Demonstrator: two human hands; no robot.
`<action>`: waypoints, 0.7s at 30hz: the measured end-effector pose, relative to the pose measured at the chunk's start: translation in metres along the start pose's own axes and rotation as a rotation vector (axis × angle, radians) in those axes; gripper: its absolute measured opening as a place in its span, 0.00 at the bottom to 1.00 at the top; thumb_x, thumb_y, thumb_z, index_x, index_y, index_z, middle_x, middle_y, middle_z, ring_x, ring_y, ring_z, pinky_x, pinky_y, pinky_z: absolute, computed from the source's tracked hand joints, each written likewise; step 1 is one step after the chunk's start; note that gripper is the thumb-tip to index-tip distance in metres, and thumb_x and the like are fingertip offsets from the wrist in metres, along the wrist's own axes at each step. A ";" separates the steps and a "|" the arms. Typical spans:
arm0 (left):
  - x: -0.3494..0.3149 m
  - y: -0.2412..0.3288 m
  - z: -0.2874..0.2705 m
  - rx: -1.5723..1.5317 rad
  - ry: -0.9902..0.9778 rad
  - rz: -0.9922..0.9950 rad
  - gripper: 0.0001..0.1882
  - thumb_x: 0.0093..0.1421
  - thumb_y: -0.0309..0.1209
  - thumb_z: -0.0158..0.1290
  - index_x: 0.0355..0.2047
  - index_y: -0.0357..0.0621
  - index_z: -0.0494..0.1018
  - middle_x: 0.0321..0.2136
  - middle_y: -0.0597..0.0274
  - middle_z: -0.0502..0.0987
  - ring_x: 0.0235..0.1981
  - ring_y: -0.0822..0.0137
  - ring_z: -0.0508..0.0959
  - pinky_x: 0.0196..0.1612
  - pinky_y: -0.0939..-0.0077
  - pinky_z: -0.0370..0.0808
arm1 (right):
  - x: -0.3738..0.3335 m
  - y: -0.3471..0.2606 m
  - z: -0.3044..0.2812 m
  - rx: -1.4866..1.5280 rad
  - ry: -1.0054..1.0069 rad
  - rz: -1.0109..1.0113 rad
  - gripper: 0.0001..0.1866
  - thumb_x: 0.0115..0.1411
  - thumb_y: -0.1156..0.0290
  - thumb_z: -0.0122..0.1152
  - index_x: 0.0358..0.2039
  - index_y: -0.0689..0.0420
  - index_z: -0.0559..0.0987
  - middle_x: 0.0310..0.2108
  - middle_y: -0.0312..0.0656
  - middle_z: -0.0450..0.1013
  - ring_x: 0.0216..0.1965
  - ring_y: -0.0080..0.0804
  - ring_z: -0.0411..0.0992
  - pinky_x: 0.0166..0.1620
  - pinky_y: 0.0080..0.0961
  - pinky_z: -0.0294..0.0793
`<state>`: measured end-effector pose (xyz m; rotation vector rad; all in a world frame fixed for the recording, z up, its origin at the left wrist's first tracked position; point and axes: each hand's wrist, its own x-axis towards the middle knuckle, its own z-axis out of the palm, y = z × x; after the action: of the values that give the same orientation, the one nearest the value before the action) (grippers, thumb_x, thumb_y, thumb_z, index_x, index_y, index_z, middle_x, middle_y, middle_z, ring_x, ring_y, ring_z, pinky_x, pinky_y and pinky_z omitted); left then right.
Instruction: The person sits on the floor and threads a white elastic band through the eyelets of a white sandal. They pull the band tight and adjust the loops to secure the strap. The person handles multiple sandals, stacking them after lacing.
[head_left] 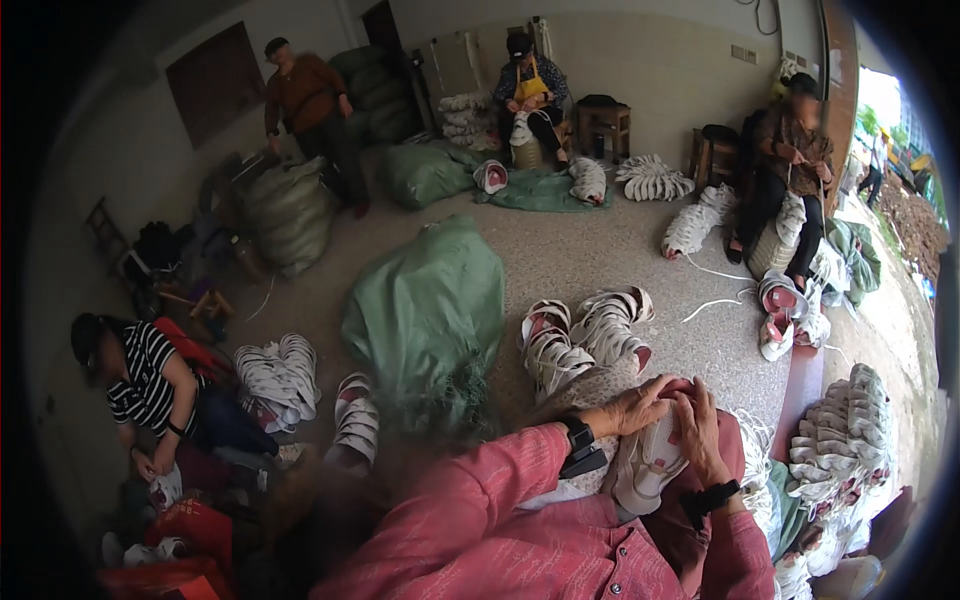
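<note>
A white shoe upper with a red-pink inside rests over my lap, its toe end pointing down toward me. My left hand lies across its far end, fingers bent onto the opening. From the other side my right hand grips the same edge, thumb and fingers curled on it. Both hands are closed on the upper, and their fingertips nearly meet. Dark bands circle both wrists. Just beyond my knees lie two rows of nested shoe uppers.
A large green sack stands ahead left. Stacked uppers pile up at my right beside a doorway. Near left, a person in a striped shirt handles an upper. Two people sit working along the far side; another stands by a full sack.
</note>
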<state>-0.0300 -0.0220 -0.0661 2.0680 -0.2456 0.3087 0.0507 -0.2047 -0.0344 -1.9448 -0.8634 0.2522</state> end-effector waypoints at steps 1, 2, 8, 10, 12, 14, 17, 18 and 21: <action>-0.002 0.014 -0.009 -0.087 -0.049 -0.063 0.31 0.67 0.33 0.44 0.68 0.40 0.51 0.61 0.43 0.66 0.65 0.52 0.66 0.65 0.64 0.63 | -0.001 0.004 0.003 0.015 -0.004 -0.018 0.33 0.68 0.56 0.53 0.66 0.63 0.61 0.58 0.54 0.64 0.56 0.48 0.70 0.56 0.36 0.71; -0.001 0.009 -0.007 -0.083 -0.041 0.004 0.31 0.66 0.34 0.45 0.67 0.40 0.52 0.60 0.43 0.67 0.64 0.51 0.67 0.64 0.62 0.64 | -0.003 0.013 0.002 -0.031 0.010 -0.012 0.33 0.68 0.56 0.52 0.66 0.64 0.61 0.58 0.54 0.64 0.56 0.48 0.70 0.56 0.36 0.71; 0.004 -0.002 -0.009 0.209 -0.004 0.011 0.29 0.66 0.39 0.46 0.63 0.41 0.57 0.53 0.40 0.72 0.55 0.42 0.71 0.57 0.53 0.67 | 0.020 0.026 0.006 -0.001 -0.019 -0.036 0.29 0.68 0.57 0.50 0.62 0.66 0.65 0.54 0.56 0.67 0.57 0.52 0.68 0.60 0.38 0.66; -0.004 0.003 -0.010 0.252 0.040 -0.009 0.28 0.66 0.39 0.46 0.63 0.41 0.56 0.52 0.43 0.73 0.53 0.42 0.72 0.57 0.52 0.67 | 0.016 0.018 0.009 -0.070 -0.020 -0.050 0.29 0.68 0.58 0.49 0.62 0.66 0.65 0.55 0.57 0.67 0.57 0.52 0.68 0.60 0.39 0.66; -0.007 0.004 -0.004 0.305 0.067 0.034 0.29 0.66 0.39 0.47 0.63 0.41 0.56 0.51 0.44 0.74 0.51 0.42 0.73 0.56 0.52 0.67 | 0.003 0.009 0.011 -0.086 -0.002 -0.058 0.29 0.68 0.57 0.48 0.62 0.65 0.64 0.56 0.57 0.66 0.58 0.52 0.66 0.60 0.39 0.65; -0.007 0.001 0.004 0.316 0.091 0.083 0.29 0.65 0.38 0.48 0.63 0.42 0.56 0.50 0.46 0.74 0.49 0.43 0.74 0.55 0.53 0.68 | -0.008 0.015 0.016 -0.130 0.075 -0.079 0.30 0.68 0.58 0.48 0.63 0.66 0.63 0.57 0.57 0.64 0.59 0.52 0.65 0.62 0.39 0.63; -0.008 -0.004 0.000 0.316 0.052 0.062 0.30 0.64 0.38 0.49 0.64 0.42 0.56 0.51 0.47 0.73 0.48 0.43 0.73 0.54 0.54 0.68 | -0.006 0.012 0.018 -0.125 0.070 -0.053 0.30 0.68 0.58 0.48 0.63 0.66 0.63 0.58 0.56 0.64 0.60 0.51 0.64 0.63 0.39 0.61; -0.006 -0.004 -0.003 0.333 0.011 0.034 0.31 0.64 0.38 0.49 0.64 0.42 0.56 0.52 0.48 0.73 0.48 0.43 0.73 0.53 0.55 0.68 | -0.004 0.013 0.017 -0.117 0.068 -0.040 0.30 0.68 0.58 0.48 0.63 0.66 0.63 0.58 0.56 0.64 0.60 0.50 0.64 0.63 0.39 0.61; -0.007 0.000 0.002 0.327 -0.003 0.036 0.33 0.63 0.38 0.49 0.66 0.40 0.54 0.53 0.48 0.72 0.47 0.45 0.73 0.54 0.56 0.67 | -0.011 0.023 0.010 0.017 0.048 -0.028 0.29 0.69 0.59 0.48 0.63 0.67 0.63 0.59 0.55 0.63 0.60 0.48 0.64 0.64 0.38 0.60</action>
<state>-0.0365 -0.0235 -0.0693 2.3888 -0.2476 0.3881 0.0481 -0.2120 -0.0608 -1.9137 -0.8543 0.1951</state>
